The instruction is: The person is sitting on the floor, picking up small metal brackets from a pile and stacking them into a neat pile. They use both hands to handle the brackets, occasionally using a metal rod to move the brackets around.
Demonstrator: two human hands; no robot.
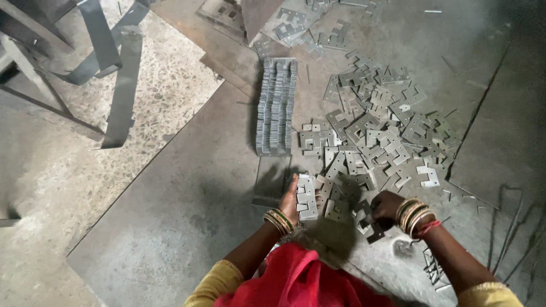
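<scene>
My left hand point(290, 200) is closed around a small stack of flat grey metal plates point(307, 196), held upright on edge on the metal floor sheet point(193, 210). My right hand point(387, 206) grips one notched metal plate point(367, 219) just to the right of that stack. Both wrists wear several bangles. A long neat row of stacked plates point(276, 107) stands on edge just beyond my left hand. A loose heap of the same notched plates point(378, 128) spreads out ahead and to the right of my hands.
More loose plates point(296, 25) lie at the far top. Bent metal strips and a frame point(114, 68) stand on the speckled floor at upper left. A dark metal sheet point(500, 136) lies at the right. My red garment point(296, 281) fills the bottom edge.
</scene>
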